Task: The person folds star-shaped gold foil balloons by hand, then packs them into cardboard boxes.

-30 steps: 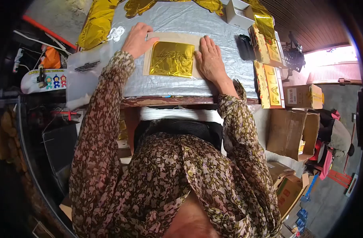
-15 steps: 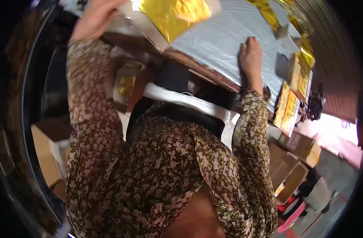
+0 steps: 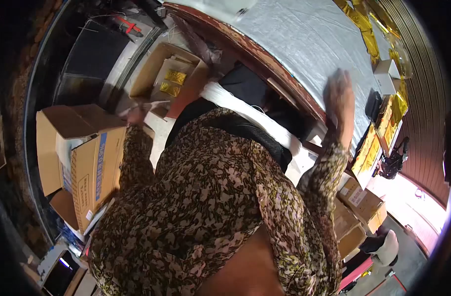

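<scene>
The table (image 3: 304,34) has a silvery cover and a worn reddish-brown near edge. The person's patterned blouse (image 3: 205,192) fills the space before that edge. To the person's left, off the table, stands a tall blue-striped cardboard box (image 3: 85,177), its flaps up. Nearer the table's near edge, also on the left and lower than the tabletop, sits an open carton (image 3: 146,74). A white bundle of strands (image 3: 252,120) lies between the person's waist and the near edge. Yellow printed boxes (image 3: 367,152) line the right edge close to the near right corner, and gold foil (image 3: 361,29) is strewn farther up, toward the far right corner.

The right hand (image 3: 341,96), blurred, is over the cover, inward from the near right corner, fingers spread out straight with nothing seen in them; whether it touches the cover cannot be told. The left hand (image 3: 135,116) is down beside the open carton, small and blurred; how far its fingers close, and on what, cannot be told. A small white box (image 3: 385,76) stands by the right edge, a black object (image 3: 373,103) just beside it. Two gold packets (image 3: 170,89) lie inside the open carton, near the left hand.
</scene>
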The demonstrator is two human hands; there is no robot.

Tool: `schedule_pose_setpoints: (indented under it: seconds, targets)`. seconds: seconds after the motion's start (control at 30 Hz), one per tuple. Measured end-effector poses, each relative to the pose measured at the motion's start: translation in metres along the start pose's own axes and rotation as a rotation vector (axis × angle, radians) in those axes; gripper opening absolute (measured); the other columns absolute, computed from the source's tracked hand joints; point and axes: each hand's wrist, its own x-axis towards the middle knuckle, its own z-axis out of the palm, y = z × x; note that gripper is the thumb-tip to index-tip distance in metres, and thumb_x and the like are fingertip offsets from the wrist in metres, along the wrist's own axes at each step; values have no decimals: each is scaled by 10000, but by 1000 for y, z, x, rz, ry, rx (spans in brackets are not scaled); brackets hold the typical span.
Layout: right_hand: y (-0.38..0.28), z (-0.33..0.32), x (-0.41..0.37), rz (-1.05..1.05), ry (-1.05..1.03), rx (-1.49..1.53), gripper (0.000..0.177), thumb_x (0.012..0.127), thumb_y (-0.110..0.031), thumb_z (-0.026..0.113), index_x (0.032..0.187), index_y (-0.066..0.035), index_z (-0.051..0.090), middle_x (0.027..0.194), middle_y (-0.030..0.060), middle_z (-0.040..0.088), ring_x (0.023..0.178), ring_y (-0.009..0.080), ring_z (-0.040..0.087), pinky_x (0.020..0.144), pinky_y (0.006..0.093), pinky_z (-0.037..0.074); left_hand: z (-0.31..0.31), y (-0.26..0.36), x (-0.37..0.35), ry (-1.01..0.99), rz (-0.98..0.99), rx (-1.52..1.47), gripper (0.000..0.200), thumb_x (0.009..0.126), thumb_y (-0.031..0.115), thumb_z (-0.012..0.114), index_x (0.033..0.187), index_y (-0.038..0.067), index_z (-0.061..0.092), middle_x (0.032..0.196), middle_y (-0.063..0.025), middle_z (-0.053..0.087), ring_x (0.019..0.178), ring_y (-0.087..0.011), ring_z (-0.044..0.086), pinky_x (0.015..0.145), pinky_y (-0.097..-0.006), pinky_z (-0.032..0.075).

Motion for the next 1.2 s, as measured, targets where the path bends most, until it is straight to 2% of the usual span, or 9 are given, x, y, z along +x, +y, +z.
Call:
schedule_pose_setpoints:
  seconds: [0.17,0.2,0.23,0.67,0.9,0.93,0.97,1.03,1.2]
  targets:
    - [-57,-50,-29,273,-3,259,435,1007,-201,577,1381,17,543,1454,257,509,1336,413,503,1114,429,404,24,40,59,54,207,-16,496,921,546,600,1214,151,671,976,-157,739,879,-380,706,738,-485,570]
    - [-60,-50,-32,284,38,259,422,1024,-216,557,1387,-1,549,1464,242,509,1348,394,507,1105,416,417,36,41,68,126,18,-678,539,892,556,630,1247,152,656,1053,-201,722,962,-418,693,805,-525,559]
    - [-62,-51,-32,315,42,290,413,1023,-211,556,1376,2,561,1460,236,516,1344,395,511,1109,412,413,32,39,81,135,28,-678,539,892,556,630,1247,152,656,1053,-201,722,962,-418,693,805,-525,559]
    - [-69,-46,-31,377,139,220,377,965,-126,603,1297,53,599,1393,268,561,1310,430,521,1131,444,395,-5,155,117,439,-108,-1321,390,964,347,639,1224,56,649,1084,-139,704,969,-251,658,834,-380,536]
    - [-78,-57,-28,399,152,216,387,937,-86,618,1292,65,588,1388,266,560,1319,435,501,1123,480,391,-84,68,217,512,-280,-1619,310,1003,234,644,1211,4,646,1101,-105,694,973,-161,639,850,-302,524]
    - [-79,-57,-27,389,155,207,383,938,-81,615,1291,65,589,1387,266,560,1320,434,501,1123,483,390,-158,104,218,1095,136,-1320,263,1018,174,624,1213,-2,648,1126,-105,690,1005,-167,638,885,-287,509]
    - [-79,-57,-26,394,152,222,369,947,-66,591,1291,66,588,1392,262,559,1323,433,501,1121,495,387,-243,138,185,1099,142,-1315,263,1018,174,624,1213,-2,648,1126,-105,690,1005,-167,638,885,-287,509]
    - [-78,-55,-26,401,139,203,359,958,-62,573,1294,63,590,1396,257,559,1329,427,498,1126,480,387,-389,267,151,819,360,-1277,288,1009,149,636,1257,5,622,1131,-89,689,995,-171,653,872,-300,534]
    - [-76,-48,-23,409,107,101,341,963,-35,544,1285,64,601,1378,249,583,1320,418,520,1125,481,389,-493,427,190,431,914,-754,161,963,93,658,1096,7,692,1034,-80,714,910,-134,666,795,-290,551]
